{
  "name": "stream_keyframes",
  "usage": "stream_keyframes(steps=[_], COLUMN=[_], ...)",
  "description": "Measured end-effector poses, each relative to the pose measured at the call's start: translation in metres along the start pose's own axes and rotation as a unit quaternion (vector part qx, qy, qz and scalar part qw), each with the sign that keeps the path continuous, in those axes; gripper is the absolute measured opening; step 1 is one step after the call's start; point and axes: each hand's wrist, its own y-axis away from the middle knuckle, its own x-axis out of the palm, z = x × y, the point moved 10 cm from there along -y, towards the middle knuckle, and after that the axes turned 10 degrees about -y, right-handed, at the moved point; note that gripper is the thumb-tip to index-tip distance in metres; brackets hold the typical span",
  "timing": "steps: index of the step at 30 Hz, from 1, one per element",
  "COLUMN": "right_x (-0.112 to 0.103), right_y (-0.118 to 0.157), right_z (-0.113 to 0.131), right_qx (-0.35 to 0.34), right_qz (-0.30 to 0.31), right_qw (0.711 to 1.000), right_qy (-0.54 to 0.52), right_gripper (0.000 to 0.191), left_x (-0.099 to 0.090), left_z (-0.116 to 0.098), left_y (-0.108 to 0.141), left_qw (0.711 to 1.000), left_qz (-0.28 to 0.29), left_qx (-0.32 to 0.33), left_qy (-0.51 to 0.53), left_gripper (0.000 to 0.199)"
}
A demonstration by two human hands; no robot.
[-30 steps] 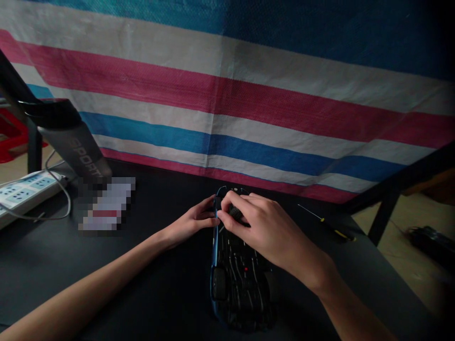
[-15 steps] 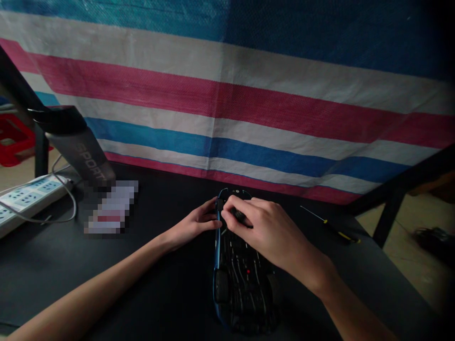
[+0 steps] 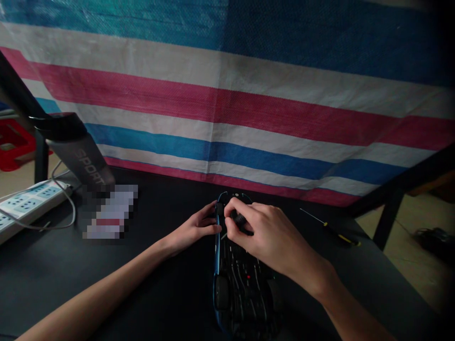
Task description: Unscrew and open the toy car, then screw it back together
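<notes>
A blue model car [image 3: 245, 293] lies upside down on the dark table, its black underside and wheels facing up. My left hand [image 3: 197, 227] grips the car's left edge near the far wheel, fingers and thumb pressed to its side. Over the far half of the underside, my right hand [image 3: 265, 227] is closed in a pinch. Between its thumb and index finger shows a small black piece [image 3: 239, 219], whose kind I cannot make out. The hand hides the car's far right part.
A thin screwdriver [image 3: 330, 228] with a black and yellow handle lies to the right. On the left are a grey SPORT bottle [image 3: 83, 158], a white power strip [image 3: 35, 201] with a cable, and a pixelated flat item [image 3: 113, 208]. A striped sheet [image 3: 213, 104] hangs behind the table.
My right hand has shifted slightly and its pinch has turned a little, so more of the black piece shows. My left hand stays against the car. The view has tilted slightly.
</notes>
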Motion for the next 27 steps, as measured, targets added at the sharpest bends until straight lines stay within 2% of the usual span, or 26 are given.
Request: stream_keyframes(steps=[5,8,12,16,24,27], right_x=[-0.001,0.001,0.003,0.003,0.002,0.000], right_y=[-0.001,-0.002,-0.002,-0.002,-0.002,-0.003], right_z=[0.004,0.002,0.012,0.010,0.006,0.012], right_qx=[-0.015,-0.004,-0.047,-0.038,-0.036,-0.061], right_qz=[-0.016,-0.019,-0.015,-0.016,-0.009,-0.019], right_qw=[0.999,0.999,0.998,0.999,0.999,0.998], right_qy=[-0.036,-0.026,-0.046,-0.012,0.004,-0.002], right_gripper=[0.014,0.006,0.013,0.005,0.008,0.009], left_x=[0.002,0.001,-0.002,-0.003,-0.002,-0.002], left_z=[-0.005,-0.002,0.004,0.005,0.002,0.002], left_y=[-0.001,-0.001,-0.002,-0.002,0.000,0.000], left_qw=[1.000,1.000,1.000,1.000,1.000,1.000], left_qz=[0.010,0.009,0.003,-0.001,-0.006,-0.008], left_qx=[0.012,0.012,0.013,0.010,-0.003,-0.006], left_qy=[-0.014,-0.014,-0.018,-0.019,-0.005,-0.009], left_gripper=[0.074,0.073,0.070,0.072,0.072,0.071])
